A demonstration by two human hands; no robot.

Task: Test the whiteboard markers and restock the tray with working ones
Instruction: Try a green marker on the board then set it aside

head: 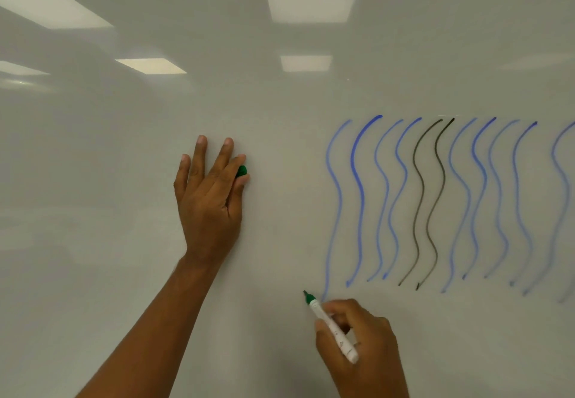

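**Green marker poised for its test stroke on the whiteboard [124, 148]**

The left hand [208, 198] is laid flat on the board, fingers straight, with the green cap [242, 171] pinched between thumb and forefinger. Lower right, the marker [333, 327] is gripped in the curled right hand [357, 344], its tip aimed up-left beside the wavy lines [435, 198]. An even stroke is best drawn on bare board, so the ink can be judged.

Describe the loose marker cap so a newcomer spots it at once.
On the whiteboard, left of the wavy lines, the left hand lies flat. The green cap is pinched between its thumb and forefinger. It is a small green stub; the marker, also green-tipped, is long, white and in the right hand.
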